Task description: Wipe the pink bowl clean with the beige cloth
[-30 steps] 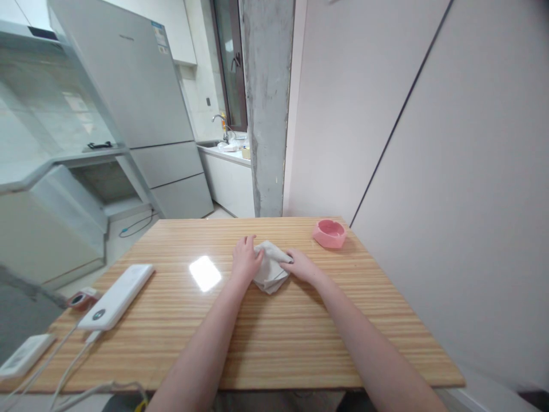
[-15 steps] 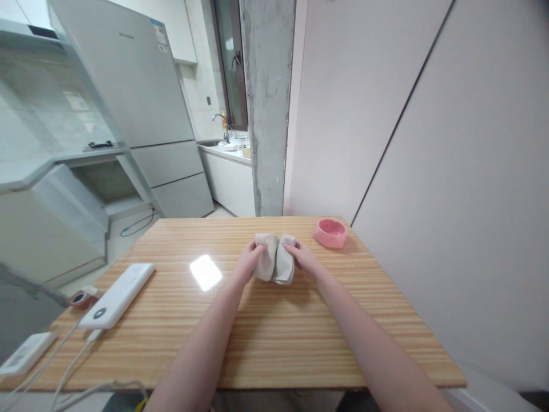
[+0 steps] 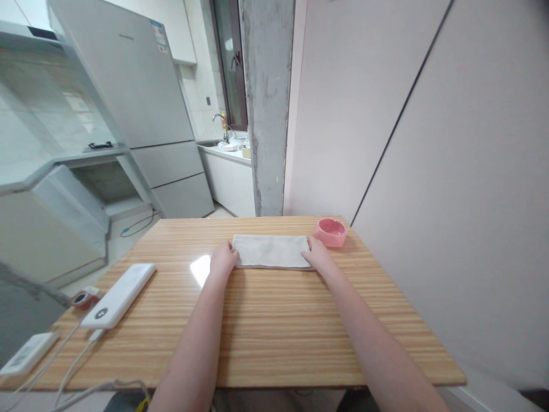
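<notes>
A pale beige cloth [image 3: 271, 250] lies stretched into a long flat strip across the far middle of the wooden table [image 3: 266, 320]. My left hand [image 3: 223, 260] pinches its left end, fingers closed on the edge. My right hand [image 3: 318, 254] grips the right end the same way. Both forearms reach out from the near edge of the table.
A pink ashtray [image 3: 329, 232] sits just beyond my right hand, near the table's far right corner. At the near left lie a white power bank [image 3: 118, 294], a small round device [image 3: 81, 298], a white box [image 3: 26, 353] and cables [image 3: 77, 366]. A wall runs along the right.
The cloth was bunched between my hands. I lifted it, then drew my hands apart, and it now lies spread out as a flat strip further back on the table.
</notes>
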The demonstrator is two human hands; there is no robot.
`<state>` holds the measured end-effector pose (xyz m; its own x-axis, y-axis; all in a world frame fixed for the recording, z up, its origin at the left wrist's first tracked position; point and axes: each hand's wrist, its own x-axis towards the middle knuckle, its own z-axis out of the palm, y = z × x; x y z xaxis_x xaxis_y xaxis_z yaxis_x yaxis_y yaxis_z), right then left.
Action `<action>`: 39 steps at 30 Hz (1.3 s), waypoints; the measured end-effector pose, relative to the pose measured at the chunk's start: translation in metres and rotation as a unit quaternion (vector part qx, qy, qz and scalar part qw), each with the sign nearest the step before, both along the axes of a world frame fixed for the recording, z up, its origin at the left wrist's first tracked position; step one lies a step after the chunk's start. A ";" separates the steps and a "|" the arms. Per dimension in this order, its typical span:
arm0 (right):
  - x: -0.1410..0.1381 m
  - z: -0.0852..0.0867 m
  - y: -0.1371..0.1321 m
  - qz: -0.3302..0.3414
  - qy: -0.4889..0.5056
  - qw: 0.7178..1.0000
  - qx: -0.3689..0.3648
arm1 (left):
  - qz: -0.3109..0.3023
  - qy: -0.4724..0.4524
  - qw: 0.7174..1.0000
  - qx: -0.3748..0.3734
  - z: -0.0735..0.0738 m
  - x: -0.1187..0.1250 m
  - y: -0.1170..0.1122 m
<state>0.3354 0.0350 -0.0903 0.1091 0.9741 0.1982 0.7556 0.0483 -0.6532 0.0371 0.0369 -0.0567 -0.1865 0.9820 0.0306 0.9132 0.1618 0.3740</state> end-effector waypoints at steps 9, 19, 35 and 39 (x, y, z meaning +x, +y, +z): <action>-0.003 0.007 -0.007 -0.054 -0.065 0.995 -0.054 | -0.035 0.013 0.999 -0.018 0.000 0.006 0.001; -0.001 0.013 -0.008 -0.041 -0.104 0.991 -0.079 | -0.004 0.014 1.000 0.022 0.004 0.000 0.001; -0.006 0.020 -0.012 -0.021 -0.190 0.972 -0.135 | -0.009 0.014 1.000 -0.005 0.001 -0.002 0.002; -0.005 0.017 -0.010 -0.019 -0.184 0.972 -0.147 | -0.013 0.013 1.000 -0.008 0.000 -0.001 0.002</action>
<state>0.3302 0.0249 -0.0738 0.1196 0.9913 -0.0554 0.9383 -0.1311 -0.3199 0.0357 0.0384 -0.0563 -0.1599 0.9869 0.0191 0.9264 0.1433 0.3483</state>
